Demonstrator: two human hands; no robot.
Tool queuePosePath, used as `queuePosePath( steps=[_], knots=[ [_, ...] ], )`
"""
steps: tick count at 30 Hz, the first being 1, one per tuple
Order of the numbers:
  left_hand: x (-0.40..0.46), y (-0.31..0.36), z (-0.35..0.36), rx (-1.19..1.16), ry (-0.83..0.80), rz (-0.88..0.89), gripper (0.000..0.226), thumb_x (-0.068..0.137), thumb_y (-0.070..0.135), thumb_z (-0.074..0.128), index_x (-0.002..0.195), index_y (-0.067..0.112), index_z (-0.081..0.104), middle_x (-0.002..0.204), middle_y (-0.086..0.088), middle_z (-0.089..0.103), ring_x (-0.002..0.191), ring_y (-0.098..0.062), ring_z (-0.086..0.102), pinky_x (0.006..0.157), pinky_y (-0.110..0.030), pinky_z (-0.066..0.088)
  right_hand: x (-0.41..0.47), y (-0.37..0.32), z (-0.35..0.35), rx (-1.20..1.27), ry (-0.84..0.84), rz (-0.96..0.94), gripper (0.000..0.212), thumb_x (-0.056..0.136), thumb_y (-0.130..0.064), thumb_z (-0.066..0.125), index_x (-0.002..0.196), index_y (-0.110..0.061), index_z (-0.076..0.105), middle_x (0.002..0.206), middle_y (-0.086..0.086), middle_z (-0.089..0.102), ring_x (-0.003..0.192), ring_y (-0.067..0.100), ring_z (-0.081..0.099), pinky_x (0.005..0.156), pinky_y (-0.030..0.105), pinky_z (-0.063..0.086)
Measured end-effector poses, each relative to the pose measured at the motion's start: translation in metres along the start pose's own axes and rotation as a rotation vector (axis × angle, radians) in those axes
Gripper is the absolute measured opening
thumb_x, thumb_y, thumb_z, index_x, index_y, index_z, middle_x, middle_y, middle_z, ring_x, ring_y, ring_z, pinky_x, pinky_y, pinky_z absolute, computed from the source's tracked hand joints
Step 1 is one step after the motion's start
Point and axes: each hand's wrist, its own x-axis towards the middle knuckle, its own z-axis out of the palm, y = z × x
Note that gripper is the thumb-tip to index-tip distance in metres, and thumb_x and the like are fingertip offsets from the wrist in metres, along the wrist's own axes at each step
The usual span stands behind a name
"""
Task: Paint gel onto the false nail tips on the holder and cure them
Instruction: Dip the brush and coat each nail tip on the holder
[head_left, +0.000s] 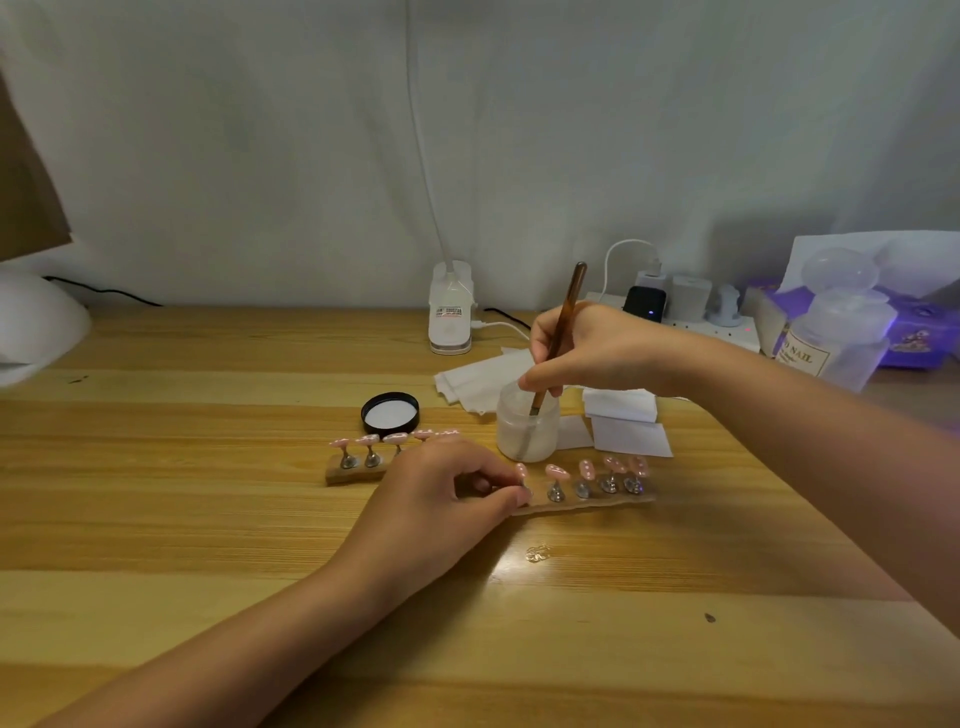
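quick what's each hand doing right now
left hand: pinches a nail stand on the near holder
right hand: holds brush in jar

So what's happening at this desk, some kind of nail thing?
A person is working on pink false nail tips set on small metal stands on a wooden strip holder. The right hand dips a brown-handled brush into a frosted open jar, while the left hand pinches the stand at the strip's end.
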Motion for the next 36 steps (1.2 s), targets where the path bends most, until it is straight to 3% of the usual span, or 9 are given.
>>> queuePosePath(
  steps=[13, 17, 22, 28, 36],
  knots=[
    [0.000, -0.003, 0.005, 0.003, 0.022, 0.019, 0.009, 0.076, 0.025, 0.072, 0.084, 0.028, 0.071, 0.079, 0.012, 0.063, 0.079, 0.000, 0.053, 0.064, -0.008, 0.037, -0.006, 0.002, -0.001, -0.014, -0.016, 0.001, 0.019, 0.082, -0.008, 0.065, 0.070, -0.017, 0.054, 0.064, -0.005, 0.056, 0.052, -0.002, 0.054, 0.051, 0.008, 0.044],
    [0.000, -0.004, 0.006, -0.009, 0.033, 0.011, 0.009, 0.075, 0.024, 0.073, 0.084, 0.026, 0.072, 0.081, 0.011, 0.064, 0.078, -0.001, 0.055, 0.066, -0.012, 0.040, -0.012, 0.009, -0.007, 0.107, 0.219, -0.056, 0.019, 0.081, -0.008, 0.066, 0.069, -0.017, 0.055, 0.050, -0.011, 0.057, 0.046, -0.005, 0.053, 0.046, 0.008, 0.041],
    [-0.001, -0.004, 0.006, -0.023, 0.043, 0.015, 0.012, 0.075, 0.024, 0.073, 0.077, 0.034, 0.068, 0.079, 0.013, 0.062, 0.078, 0.000, 0.055, 0.066, -0.011, 0.040, -0.023, 0.031, -0.006, 0.378, 0.506, -0.001, 0.018, 0.082, -0.007, 0.065, 0.070, -0.016, 0.054, 0.059, -0.002, 0.057, 0.044, -0.003, 0.053, 0.047, 0.010, 0.043],
    [-0.002, -0.001, 0.005, 0.022, 0.038, 0.049, 0.021, 0.076, 0.023, 0.072, 0.073, 0.041, 0.061, 0.080, 0.015, 0.061, 0.081, 0.001, 0.054, 0.067, -0.011, 0.040, -0.029, 0.048, -0.002, 0.492, 0.573, 0.092, 0.011, 0.083, -0.013, 0.065, 0.075, -0.017, 0.059, 0.061, -0.001, 0.059, 0.051, 0.002, 0.053, 0.048, 0.013, 0.043],
    [-0.004, -0.001, 0.007, 0.095, 0.074, 0.141, 0.007, 0.076, 0.017, 0.073, 0.078, 0.022, 0.072, 0.083, 0.016, 0.060, 0.083, -0.002, 0.056, 0.068, -0.012, 0.044, -0.044, 0.057, -0.007, 0.542, 0.675, 0.023, 0.010, 0.084, -0.011, 0.064, 0.079, -0.019, 0.061, 0.065, -0.003, 0.062, 0.051, -0.001, 0.058, 0.048, 0.008, 0.044]
  ],
)
